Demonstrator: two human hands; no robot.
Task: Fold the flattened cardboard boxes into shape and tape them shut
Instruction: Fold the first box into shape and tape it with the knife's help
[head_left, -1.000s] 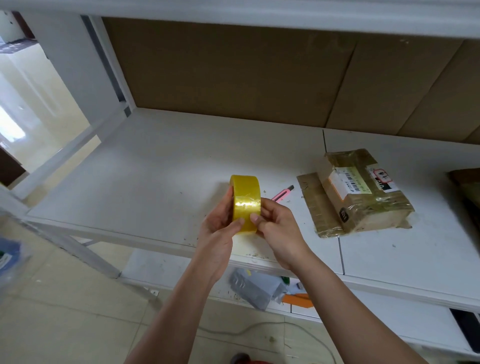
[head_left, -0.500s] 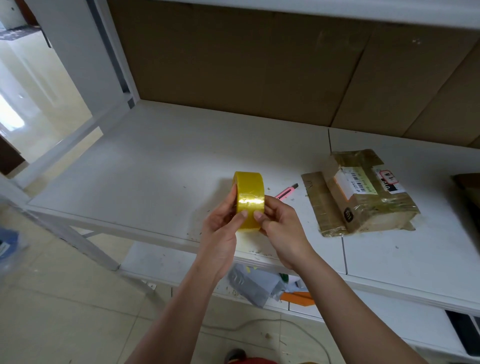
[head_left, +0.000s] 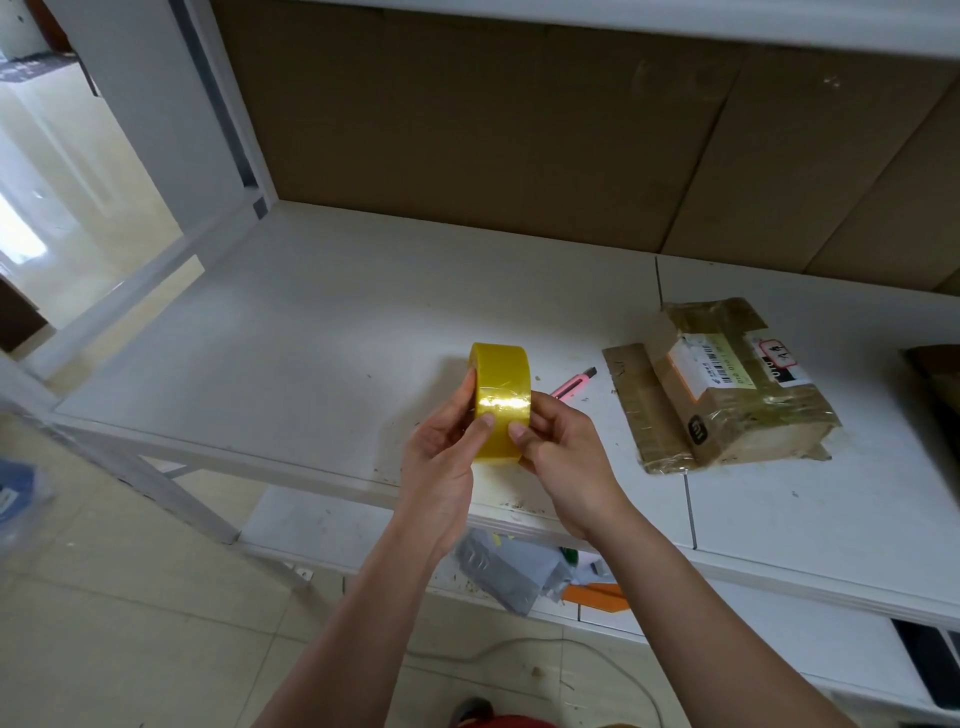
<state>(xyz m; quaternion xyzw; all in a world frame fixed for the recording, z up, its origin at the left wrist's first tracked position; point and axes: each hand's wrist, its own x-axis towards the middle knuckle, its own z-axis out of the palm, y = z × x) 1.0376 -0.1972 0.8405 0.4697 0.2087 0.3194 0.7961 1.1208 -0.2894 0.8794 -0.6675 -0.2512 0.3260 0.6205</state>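
Note:
A yellow roll of tape (head_left: 502, 384) stands on edge above the front of the white shelf (head_left: 322, 332), held between both hands. My left hand (head_left: 441, 457) grips its left side, thumb on the outer band. My right hand (head_left: 563, 457) grips the right side, thumb tip pressed on the band beside the left thumb. A taped cardboard box (head_left: 727, 384) with a shipping label lies flattened on the shelf to the right. Large brown cardboard sheets (head_left: 467, 130) stand against the back of the shelf.
A pink utility knife (head_left: 574, 383) lies on the shelf just behind my right hand. Another brown item (head_left: 935, 384) shows at the right edge. On the lower shelf lie grey plastic bags (head_left: 509, 571) and an orange piece (head_left: 597, 597). A cable runs over the tiled floor.
The hands and tape roll stay in nearly the same place. Both thumbs have shifted slightly along the tape's outer band.

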